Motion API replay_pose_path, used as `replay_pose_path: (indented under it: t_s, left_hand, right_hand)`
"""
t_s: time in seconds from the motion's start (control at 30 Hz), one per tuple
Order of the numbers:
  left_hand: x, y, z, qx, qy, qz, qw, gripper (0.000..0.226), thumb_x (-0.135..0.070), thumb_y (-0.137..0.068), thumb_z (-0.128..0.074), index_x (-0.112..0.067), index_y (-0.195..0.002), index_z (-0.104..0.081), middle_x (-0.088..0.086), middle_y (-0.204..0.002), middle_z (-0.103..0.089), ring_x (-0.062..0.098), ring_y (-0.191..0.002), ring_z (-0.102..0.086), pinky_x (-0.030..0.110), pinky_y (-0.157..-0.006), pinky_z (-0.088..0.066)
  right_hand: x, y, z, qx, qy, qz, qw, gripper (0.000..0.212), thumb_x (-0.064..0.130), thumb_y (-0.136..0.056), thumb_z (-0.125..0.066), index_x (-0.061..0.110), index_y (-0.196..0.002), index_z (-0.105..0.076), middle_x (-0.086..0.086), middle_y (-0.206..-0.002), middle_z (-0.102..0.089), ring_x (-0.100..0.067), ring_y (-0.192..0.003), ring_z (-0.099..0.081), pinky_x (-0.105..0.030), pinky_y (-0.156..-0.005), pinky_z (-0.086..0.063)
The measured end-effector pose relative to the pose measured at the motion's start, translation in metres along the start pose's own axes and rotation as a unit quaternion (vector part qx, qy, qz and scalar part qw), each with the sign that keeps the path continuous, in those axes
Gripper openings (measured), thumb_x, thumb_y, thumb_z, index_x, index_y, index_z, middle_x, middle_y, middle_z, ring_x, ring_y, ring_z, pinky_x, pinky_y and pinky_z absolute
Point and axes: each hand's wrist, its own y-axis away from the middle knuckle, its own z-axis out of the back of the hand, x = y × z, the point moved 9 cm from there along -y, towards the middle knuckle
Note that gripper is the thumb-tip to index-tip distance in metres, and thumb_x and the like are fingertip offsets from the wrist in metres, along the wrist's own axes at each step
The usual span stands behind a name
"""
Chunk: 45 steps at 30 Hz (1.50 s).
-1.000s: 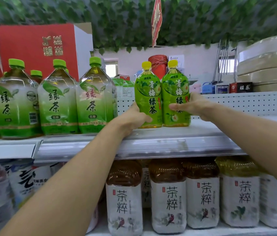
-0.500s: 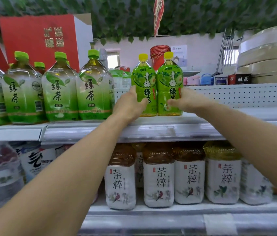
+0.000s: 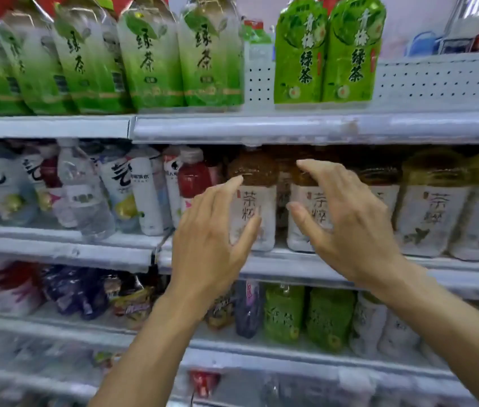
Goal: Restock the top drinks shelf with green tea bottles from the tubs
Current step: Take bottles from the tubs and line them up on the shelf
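Two slim green tea bottles with bright green labels, one (image 3: 300, 54) beside the other (image 3: 352, 51), stand upright and touching on the top shelf (image 3: 291, 127). Left of them is a row of several larger green tea bottles (image 3: 150, 57). My left hand (image 3: 211, 242) and right hand (image 3: 347, 221) hang in front of the shelf below, fingers spread and relaxed, holding nothing. Both hands are well below the two slim bottles. No tub is in view.
White perforated back panel (image 3: 438, 80) shows behind a bare stretch of top shelf right of the slim bottles. The second shelf holds brown tea bottles with white labels (image 3: 255, 201) and mixed water and drink bottles (image 3: 82, 192). Lower shelves carry more bottles and snack packs.
Both hands have let go of the two slim green bottles and dropped down in front of the second shelf. The view has tilted downward; the bottles stay standing on the top shelf.
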Motion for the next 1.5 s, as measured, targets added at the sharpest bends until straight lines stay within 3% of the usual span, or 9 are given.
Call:
replay_pose_path:
  t_s: [0.2,0.4,0.53,0.73,0.9,1.0,1.07,1.27,1.5]
  left_hand:
    - [0.104,0.089,0.016,0.110,-0.051,0.063,0.991,0.053,-0.048,-0.097,-0.048,-0.028,-0.146,-0.047,-0.003,-0.133,-0.056,0.018,-0.119,-0.054,0.035,-0.078,-0.051]
    - [0.265,0.197,0.049,0.229,-0.035,0.197,0.953,0.053,-0.051,-0.094,-0.050,-0.029,-0.142,-0.047,-0.003,-0.132,-0.060,0.020,-0.115,-0.060,0.040,-0.086,-0.054]
    - [0.387,0.297,0.063,0.344,-0.002,0.313,0.885,0.055,-0.046,-0.092,-0.059,-0.026,-0.142,-0.049,-0.003,-0.123,-0.064,0.021,-0.105,-0.065,0.040,-0.088,-0.053]
    - [0.493,0.463,0.047,0.455,0.060,0.460,0.760,0.048,-0.050,-0.084,-0.066,-0.020,-0.123,-0.063,-0.007,-0.093,-0.065,0.012,-0.073,-0.061,0.035,-0.085,-0.055]
    - [0.528,0.603,-0.005,0.496,0.113,0.570,0.645,0.036,-0.020,-0.095,-0.067,-0.011,-0.129,-0.058,0.003,-0.107,-0.067,0.025,-0.101,-0.067,0.025,-0.081,-0.049]
    - [0.532,0.661,-0.026,0.499,0.113,0.616,0.599,0.055,-0.040,-0.084,-0.069,-0.013,-0.131,-0.057,0.009,-0.115,-0.068,0.029,-0.109,-0.066,0.040,-0.094,-0.053]
    - [0.542,0.709,-0.045,0.501,0.105,0.634,0.580,0.057,-0.035,-0.086,-0.072,-0.010,-0.135,-0.056,0.015,-0.124,-0.066,0.033,-0.111,-0.065,0.043,-0.097,-0.051]
    - [0.582,0.803,-0.083,0.541,0.017,0.614,0.575,0.073,-0.029,-0.093,-0.069,-0.007,-0.153,-0.034,0.021,-0.149,-0.043,0.036,-0.136,-0.044,0.041,-0.111,-0.037]
    - [0.627,0.879,-0.128,0.543,-0.048,0.615,0.570,0.125,-0.039,-0.078,-0.082,-0.015,-0.160,0.009,0.020,-0.160,-0.019,0.046,-0.139,-0.035,0.049,-0.115,-0.030]
  right_hand:
    - [0.073,0.069,-0.109,0.145,-0.057,-0.029,0.987,0.051,0.042,-0.092,-0.049,0.013,-0.135,-0.052,-0.006,-0.123,-0.062,-0.030,-0.105,-0.063,-0.037,-0.068,-0.053]
    - [0.179,0.142,-0.255,0.312,-0.139,-0.118,0.932,0.054,0.051,-0.091,-0.040,0.021,-0.135,-0.051,-0.002,-0.126,-0.060,-0.029,-0.106,-0.063,-0.037,-0.074,-0.051]
    - [0.255,0.209,-0.355,0.409,-0.179,-0.214,0.869,0.043,0.041,-0.096,-0.053,0.026,-0.136,-0.049,0.004,-0.137,-0.055,-0.021,-0.120,-0.058,-0.036,-0.089,-0.047]
    - [0.324,0.359,-0.446,0.546,-0.198,-0.374,0.723,0.040,0.042,-0.095,-0.055,0.027,-0.132,-0.051,0.007,-0.128,-0.060,-0.014,-0.103,-0.064,-0.032,-0.086,-0.050]
    - [0.353,0.492,-0.488,0.659,-0.142,-0.431,0.600,0.041,0.040,-0.098,-0.053,0.028,-0.137,-0.045,0.008,-0.132,-0.058,-0.009,-0.110,-0.060,-0.023,-0.085,-0.042]
    - [0.363,0.541,-0.505,0.687,-0.128,-0.448,0.558,0.041,0.036,-0.099,-0.051,0.026,-0.138,-0.044,0.005,-0.133,-0.057,-0.011,-0.119,-0.056,-0.022,-0.087,-0.040]
    - [0.372,0.586,-0.532,0.703,-0.126,-0.454,0.533,0.046,0.033,-0.099,-0.053,0.020,-0.141,-0.041,-0.001,-0.133,-0.057,-0.017,-0.123,-0.056,-0.026,-0.095,-0.042]
    - [0.395,0.689,-0.609,0.734,-0.115,-0.483,0.463,0.068,0.036,-0.095,-0.061,0.008,-0.145,-0.025,-0.017,-0.143,-0.044,-0.036,-0.130,-0.049,-0.041,-0.102,-0.041]
    - [0.398,0.774,-0.668,0.599,-0.047,-0.685,0.413,0.120,0.056,-0.066,-0.082,0.013,-0.150,-0.009,-0.019,-0.145,-0.037,-0.042,-0.132,-0.040,-0.052,-0.106,-0.038]
